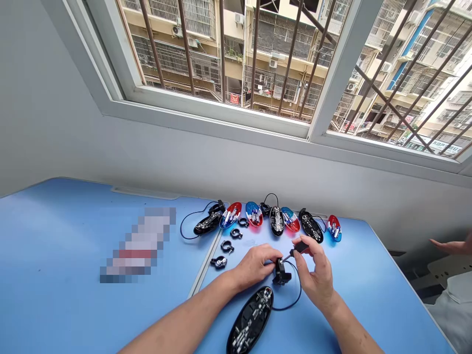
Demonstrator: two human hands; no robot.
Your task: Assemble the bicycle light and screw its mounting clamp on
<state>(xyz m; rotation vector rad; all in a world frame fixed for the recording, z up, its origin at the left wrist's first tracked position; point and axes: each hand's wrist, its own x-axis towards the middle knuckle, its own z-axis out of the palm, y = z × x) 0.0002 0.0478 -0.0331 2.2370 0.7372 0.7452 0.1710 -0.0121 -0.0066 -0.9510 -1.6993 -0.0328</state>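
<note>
My left hand (256, 261) has its fingers closed on a small black clamp piece (281, 275), which stands upright on the blue table. Pinched in my right hand (315, 269) is a screwdriver (299, 247) with a black handle. Its tip meets the top of the clamp piece, beside my left fingertips. A thin black cable (298, 295) loops from the clamp piece to an open black oval housing (250, 322) with metal contacts inside. This housing lies in front of my hands and runs out at the bottom edge.
Several black ring clamps (227, 247) lie left of my hands on the blue table (92, 314). Along the wall are black housings (311, 226) and red-and-blue covers (254, 214) holding batteries. A pixelated patch covers something at left. Another person's hand (452, 247) shows at right.
</note>
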